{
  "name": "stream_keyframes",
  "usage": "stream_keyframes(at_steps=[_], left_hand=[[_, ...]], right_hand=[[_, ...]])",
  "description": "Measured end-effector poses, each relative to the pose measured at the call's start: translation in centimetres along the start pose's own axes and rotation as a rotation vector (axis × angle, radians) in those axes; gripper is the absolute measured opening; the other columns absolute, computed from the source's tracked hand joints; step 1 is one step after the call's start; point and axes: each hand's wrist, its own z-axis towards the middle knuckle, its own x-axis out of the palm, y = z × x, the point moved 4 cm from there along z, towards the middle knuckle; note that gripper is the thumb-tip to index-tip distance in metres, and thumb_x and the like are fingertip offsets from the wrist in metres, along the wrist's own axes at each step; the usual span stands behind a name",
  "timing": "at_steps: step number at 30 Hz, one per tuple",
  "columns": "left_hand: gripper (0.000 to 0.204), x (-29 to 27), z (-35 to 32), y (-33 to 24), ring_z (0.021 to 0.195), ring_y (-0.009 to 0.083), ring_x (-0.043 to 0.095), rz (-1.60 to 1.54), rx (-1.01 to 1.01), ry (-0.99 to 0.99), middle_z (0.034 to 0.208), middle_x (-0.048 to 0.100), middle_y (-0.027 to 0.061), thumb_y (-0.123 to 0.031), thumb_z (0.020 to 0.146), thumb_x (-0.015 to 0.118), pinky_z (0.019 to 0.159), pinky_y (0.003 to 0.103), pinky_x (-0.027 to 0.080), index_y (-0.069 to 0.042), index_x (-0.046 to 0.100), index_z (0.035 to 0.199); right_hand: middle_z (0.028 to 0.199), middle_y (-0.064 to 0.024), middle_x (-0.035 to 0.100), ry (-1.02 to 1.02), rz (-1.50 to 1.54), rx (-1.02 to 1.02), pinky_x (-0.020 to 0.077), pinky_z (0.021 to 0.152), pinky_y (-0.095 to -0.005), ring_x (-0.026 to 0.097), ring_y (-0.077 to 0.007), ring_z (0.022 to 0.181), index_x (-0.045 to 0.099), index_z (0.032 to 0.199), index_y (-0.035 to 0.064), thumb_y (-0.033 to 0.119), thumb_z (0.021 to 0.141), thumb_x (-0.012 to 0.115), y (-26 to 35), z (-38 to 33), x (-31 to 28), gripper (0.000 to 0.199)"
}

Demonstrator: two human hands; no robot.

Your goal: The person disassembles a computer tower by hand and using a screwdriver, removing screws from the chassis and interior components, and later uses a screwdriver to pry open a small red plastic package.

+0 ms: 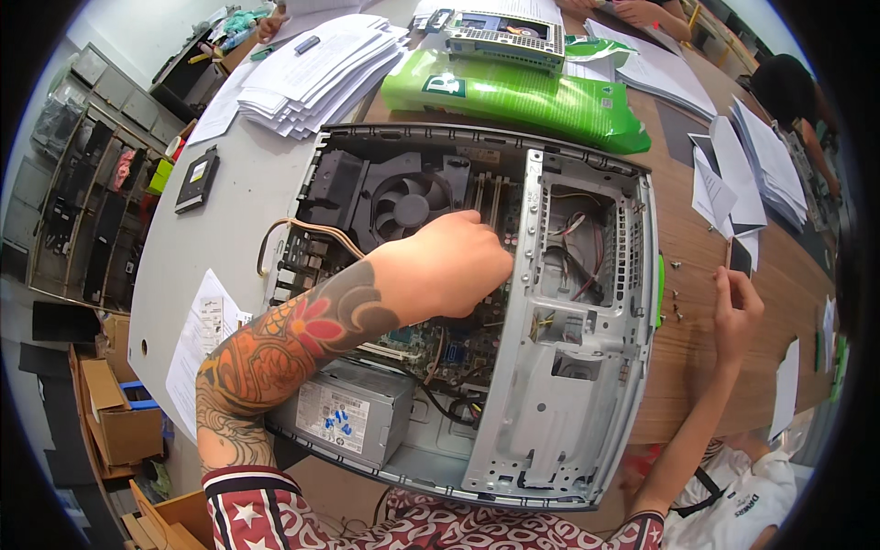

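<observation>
An opened desktop computer case lies flat before me, its insides bared. My left hand reaches down over the motherboard, close to the memory slots and the metal drive bay. Its fingers are curled under and closed; whatever they grip is hidden below the hand. A black cooling fan sits just beyond it, and a silver power supply lies nearer to me. Off to the right of the case, my right hand pinches a small dark flat piece above the wooden tabletop.
Several loose screws lie right of the case. A green plastic package and a metal drive cage stand behind it. Stacked papers and a black drive are at left. Other people sit around the table.
</observation>
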Motion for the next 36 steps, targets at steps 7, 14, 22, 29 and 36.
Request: stream_keyframes(at_steps=[7,14,22,29,36], left_hand=[[0.018,-1.0,0.5,0.0,0.096,0.0267,0.064,0.000,0.034,0.045,0.087,0.069,0.0087,-0.009,0.063,0.075,0.090,0.037,0.045,-0.007,0.070,0.080],[0.024,-1.8,-0.2,-0.2,0.093,0.0351,0.060,-0.236,0.086,-0.161,0.090,0.067,0.0147,0.001,0.065,0.065,0.088,0.041,0.045,-0.005,0.070,0.087],[0.029,-1.7,0.7,-0.7,0.101,0.0408,0.055,-0.211,-0.044,-0.185,0.101,0.064,0.0197,0.006,0.068,0.061,0.090,0.045,0.045,0.001,0.066,0.096],[0.039,-0.6,0.6,0.8,0.104,0.0404,0.055,-0.204,-0.114,-0.095,0.105,0.064,0.0187,0.002,0.067,0.068,0.093,0.043,0.046,0.001,0.066,0.106],[0.039,-0.3,-0.5,2.7,0.103,0.0386,0.057,-0.164,-0.153,-0.034,0.108,0.061,0.0179,0.001,0.069,0.069,0.093,0.040,0.046,0.002,0.065,0.107]], right_hand=[[0.071,0.0041,0.058,-0.061,-0.063,0.058,0.0402,0.060,-0.0211,0.051,-0.0028,0.067,0.067,0.086,-0.0016,0.015,0.094,0.068,-0.9,-0.2,-1.2,0.018],[0.065,-0.0111,0.066,-0.060,-0.106,-0.010,0.0456,0.055,-0.0313,0.060,-0.0161,0.055,0.071,0.081,0.0017,0.026,0.086,0.072,-0.5,1.2,1.3,0.025],[0.063,-0.0095,0.067,-0.174,-0.033,0.025,0.0511,0.059,-0.0339,0.065,-0.0222,0.057,0.075,0.080,0.0062,0.029,0.080,0.070,-2.7,0.9,-0.8,0.023],[0.071,-0.0217,0.068,-0.164,0.028,0.059,0.0563,0.070,-0.0432,0.071,-0.0355,0.071,0.072,0.073,0.0014,0.027,0.080,0.065,-3.4,-0.1,-0.8,0.027],[0.079,-0.0231,0.069,-0.168,0.018,0.049,0.0555,0.073,-0.0463,0.070,-0.0379,0.077,0.073,0.077,0.0018,0.027,0.079,0.064,-3.6,0.6,0.1,0.027]])
